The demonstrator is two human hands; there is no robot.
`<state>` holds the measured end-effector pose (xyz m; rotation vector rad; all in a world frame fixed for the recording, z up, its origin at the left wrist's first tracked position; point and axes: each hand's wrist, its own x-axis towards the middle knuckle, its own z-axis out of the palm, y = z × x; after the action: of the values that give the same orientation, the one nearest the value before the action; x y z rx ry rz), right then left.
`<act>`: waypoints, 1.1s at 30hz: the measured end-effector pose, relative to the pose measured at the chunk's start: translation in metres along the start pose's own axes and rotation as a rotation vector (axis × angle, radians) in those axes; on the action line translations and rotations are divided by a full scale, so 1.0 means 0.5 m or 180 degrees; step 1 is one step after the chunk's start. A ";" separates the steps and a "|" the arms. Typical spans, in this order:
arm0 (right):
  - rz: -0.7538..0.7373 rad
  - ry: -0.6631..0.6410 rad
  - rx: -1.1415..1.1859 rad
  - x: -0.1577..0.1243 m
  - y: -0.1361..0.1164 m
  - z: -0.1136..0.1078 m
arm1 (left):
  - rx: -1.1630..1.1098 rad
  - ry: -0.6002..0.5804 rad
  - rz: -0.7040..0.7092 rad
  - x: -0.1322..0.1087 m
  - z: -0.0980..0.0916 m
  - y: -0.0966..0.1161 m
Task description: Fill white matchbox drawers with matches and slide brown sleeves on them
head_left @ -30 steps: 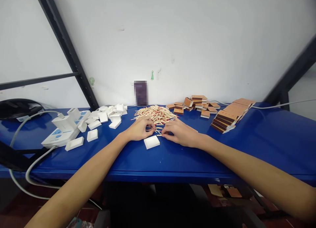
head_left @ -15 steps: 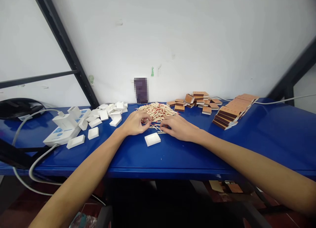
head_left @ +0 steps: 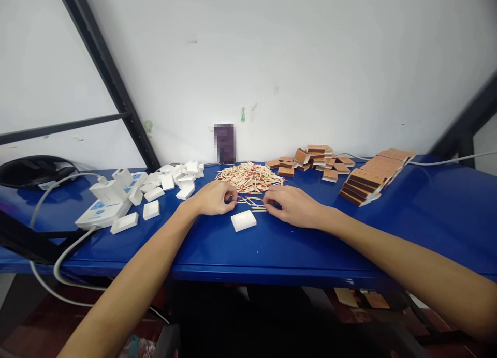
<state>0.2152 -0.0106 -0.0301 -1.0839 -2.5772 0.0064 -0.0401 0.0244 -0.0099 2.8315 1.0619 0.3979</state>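
Note:
A heap of loose matchsticks point(head_left: 252, 176) with red heads lies on the blue table. In front of it, a few separate matchsticks point(head_left: 252, 204) lie between my two hands. My left hand point(head_left: 217, 197) is closed at their left ends, thumb and fingers pinched on match ends. At the right ends, my right hand point(head_left: 289, 205) has its fingers curled in, apparently holding match ends too; its fingertips are partly hidden. Just nearer to me sits a white matchbox tray point(head_left: 244, 221), its open side up, touched by neither hand.
Several white trays point(head_left: 154, 194) are scattered at left beside a power strip point(head_left: 104, 210) with cables. Brown matchboxes point(head_left: 316, 156) are piled at the back right, and stacked matchbox sleeves point(head_left: 373, 174) lean further right. A phone point(head_left: 225, 143) stands against the wall.
My right hand has moved a little to the right, widening the gap between the hands and showing more of the separate matchsticks. My left hand stays near the heap's front left.

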 end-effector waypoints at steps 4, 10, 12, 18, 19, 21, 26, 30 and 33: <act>0.0026 -0.0054 0.0034 -0.003 0.003 0.004 | -0.0323 -0.0073 -0.0017 -0.002 -0.001 0.005; -0.0002 -0.0044 0.0086 -0.003 -0.003 0.004 | -0.0696 -0.0155 -0.0022 0.001 0.014 0.009; 0.0035 -0.0096 0.0100 -0.003 -0.007 0.001 | -0.0747 -0.0169 0.0000 0.003 0.016 0.011; -0.0079 -0.0175 0.0157 -0.006 -0.007 -0.001 | -0.0576 -0.0264 -0.0048 0.001 0.013 0.013; -0.0100 -0.0170 0.0170 -0.006 -0.005 0.000 | -0.0516 -0.0255 -0.0059 0.000 0.012 0.013; -0.0116 -0.0146 0.0188 -0.006 -0.003 0.002 | -0.0376 -0.0243 -0.0073 0.000 0.010 0.014; -0.0061 -0.0120 0.0189 -0.004 -0.004 0.004 | -0.0110 -0.0255 0.0027 -0.002 0.004 0.029; 0.0009 -0.0101 0.0191 -0.003 -0.008 0.005 | -0.0144 -0.0287 0.0019 -0.004 0.003 0.046; 0.0057 -0.0101 0.0174 -0.002 -0.010 0.004 | -0.0136 -0.0251 0.0107 -0.002 0.005 0.054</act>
<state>0.2118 -0.0147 -0.0317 -1.0954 -2.5795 0.0989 -0.0233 0.0034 -0.0079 2.8055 0.9804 0.3050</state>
